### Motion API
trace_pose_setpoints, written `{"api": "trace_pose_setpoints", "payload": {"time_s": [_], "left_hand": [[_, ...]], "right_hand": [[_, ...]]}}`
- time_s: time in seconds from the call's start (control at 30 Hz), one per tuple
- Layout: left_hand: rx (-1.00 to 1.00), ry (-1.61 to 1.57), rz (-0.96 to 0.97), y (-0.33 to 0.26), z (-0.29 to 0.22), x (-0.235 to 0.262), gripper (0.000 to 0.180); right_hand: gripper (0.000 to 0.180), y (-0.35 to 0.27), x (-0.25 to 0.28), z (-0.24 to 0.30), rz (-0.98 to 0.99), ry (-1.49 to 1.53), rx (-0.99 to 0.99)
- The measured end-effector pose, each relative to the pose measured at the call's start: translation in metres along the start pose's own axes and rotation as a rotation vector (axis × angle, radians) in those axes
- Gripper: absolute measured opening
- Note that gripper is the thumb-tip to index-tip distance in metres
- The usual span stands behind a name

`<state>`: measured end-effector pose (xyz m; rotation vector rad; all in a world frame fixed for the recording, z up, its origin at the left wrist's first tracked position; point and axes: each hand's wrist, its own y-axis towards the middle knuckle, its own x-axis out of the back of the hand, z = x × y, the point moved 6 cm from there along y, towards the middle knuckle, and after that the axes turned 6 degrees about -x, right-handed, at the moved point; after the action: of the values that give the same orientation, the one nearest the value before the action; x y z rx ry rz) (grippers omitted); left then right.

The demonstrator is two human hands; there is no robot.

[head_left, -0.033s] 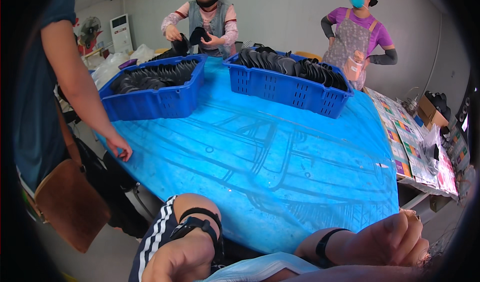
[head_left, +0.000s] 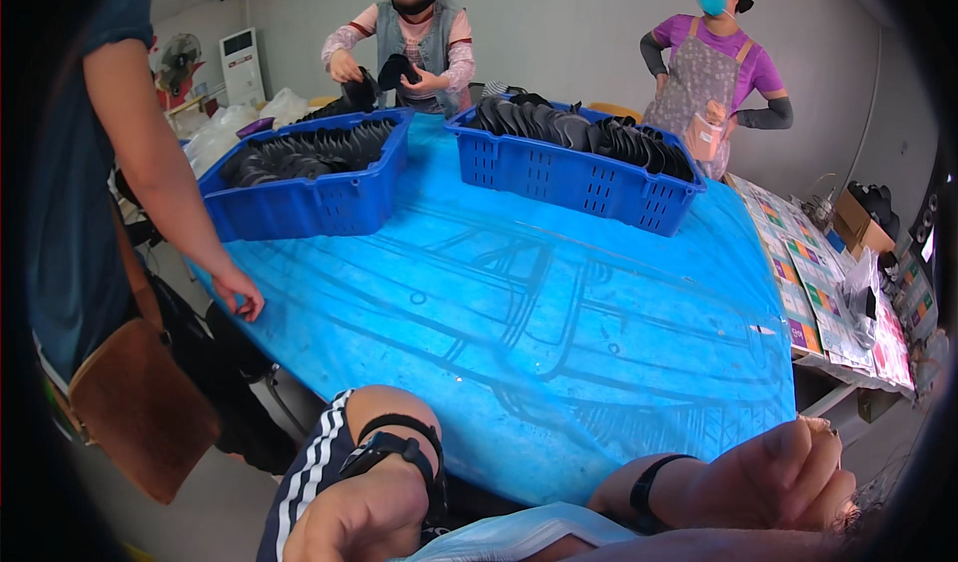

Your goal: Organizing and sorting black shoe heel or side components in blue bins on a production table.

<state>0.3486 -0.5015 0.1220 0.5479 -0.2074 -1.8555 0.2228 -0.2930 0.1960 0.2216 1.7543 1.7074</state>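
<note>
My left hand (head_left: 359, 512) sits at the lower edge, near the front rim of a table under a blue plastic sheet (head_left: 559, 322). It wears a black watch and a black band, and its fingers are cut off by the frame. My right hand (head_left: 773, 477) is at the lower right with its fingers curled in and nothing visible in them; a black band circles that wrist. A pale blue cloth-like piece (head_left: 519, 532) lies between my forearms. Two blue crates (head_left: 319, 203) (head_left: 569, 178) full of flat dark pieces stand at the table's far side.
A person on the left rests a hand (head_left: 239, 297) on the table's edge, with a brown bag (head_left: 140, 402) at the hip. Behind the crates, one person (head_left: 409, 48) handles dark pieces and another in purple (head_left: 714, 63) stands by. Colourful packets (head_left: 818, 292) cover a side table on the right.
</note>
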Motion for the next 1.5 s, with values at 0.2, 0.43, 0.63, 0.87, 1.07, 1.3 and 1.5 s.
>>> {"api": "trace_pose_setpoints", "payload": {"time_s": [0.2,0.43,0.63,0.87,1.07,1.3,1.5], "left_hand": [[-0.028,0.034,0.017,0.001,-0.002,0.001,0.010],[-0.023,0.073,0.040,0.001,-0.002,0.000,0.009],[0.008,0.063,0.017,0.000,-0.003,0.002,0.009],[-0.020,0.123,0.040,0.000,-0.005,0.001,0.012],[-0.003,0.077,0.024,0.001,-0.003,0.003,0.012],[-0.034,0.106,0.031,0.001,-0.003,0.002,0.011],[-0.014,0.071,0.022,0.001,-0.001,0.001,0.011]], "right_hand": [[0.024,-0.005,0.003,0.003,-0.133,-0.065,0.043],[0.024,-0.004,0.002,0.004,-0.108,0.177,0.133],[0.022,0.000,0.002,-0.002,0.147,-0.119,0.074],[0.026,-0.004,0.001,0.001,-0.053,0.129,0.050],[0.022,-0.001,0.000,-0.006,0.144,-0.054,0.039],[0.028,-0.007,0.006,-0.002,-0.002,0.060,0.117],[0.029,-0.006,0.006,-0.006,0.149,0.079,0.003]]}}
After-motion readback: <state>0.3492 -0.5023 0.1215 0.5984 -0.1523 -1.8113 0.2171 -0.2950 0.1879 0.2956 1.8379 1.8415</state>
